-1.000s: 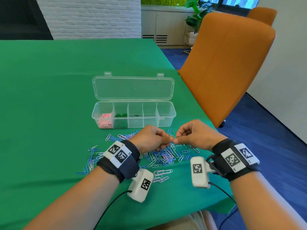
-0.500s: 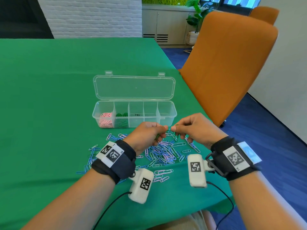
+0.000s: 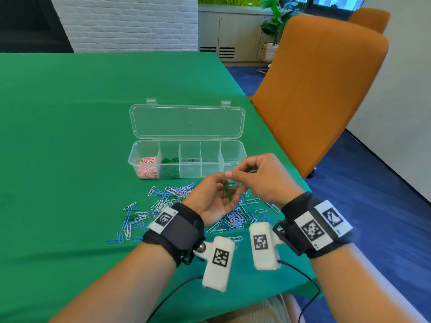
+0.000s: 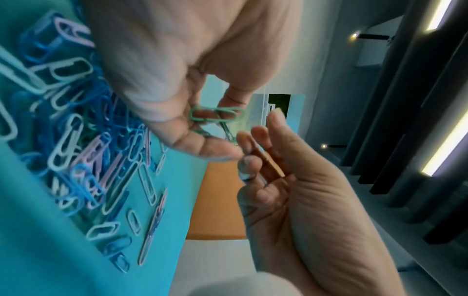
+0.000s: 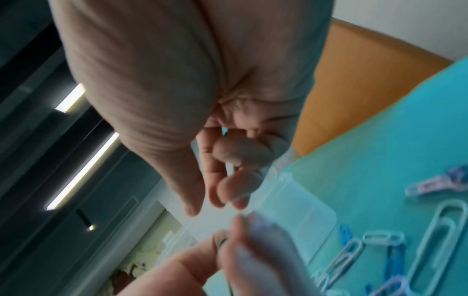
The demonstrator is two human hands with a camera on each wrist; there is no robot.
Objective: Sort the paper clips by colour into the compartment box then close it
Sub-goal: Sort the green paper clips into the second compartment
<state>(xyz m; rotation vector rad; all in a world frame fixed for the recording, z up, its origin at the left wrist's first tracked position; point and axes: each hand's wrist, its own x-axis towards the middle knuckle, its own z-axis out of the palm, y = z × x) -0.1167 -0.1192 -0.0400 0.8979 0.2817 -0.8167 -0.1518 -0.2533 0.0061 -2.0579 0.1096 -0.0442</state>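
My left hand (image 3: 217, 199) is turned palm up just above the loose pile (image 3: 163, 206) of blue, pink, white and green paper clips. Its fingers curl round a few green paper clips (image 3: 225, 193); the left wrist view shows those green clips (image 4: 216, 115) pinched at its fingertips. My right hand (image 3: 258, 178) hovers just right of and above them, fingers curled. In the right wrist view its fingertips (image 5: 217, 200) show no clip. The clear compartment box (image 3: 233, 157) stands behind, with its lid (image 3: 186, 122) folded back. Pink clips (image 3: 148, 167) fill the leftmost compartment and green clips (image 3: 170, 164) the second.
An orange chair (image 3: 321, 89) stands close to the table's right edge. The green tablecloth (image 3: 70, 136) stretches far to the left and behind the box. The three right compartments look bare of clips. Camera cables hang off the near edge.
Both hands pinched a green clip between them low over the pile; they have risen, my left hand has turned palm up with the green clips, and my right has let go.
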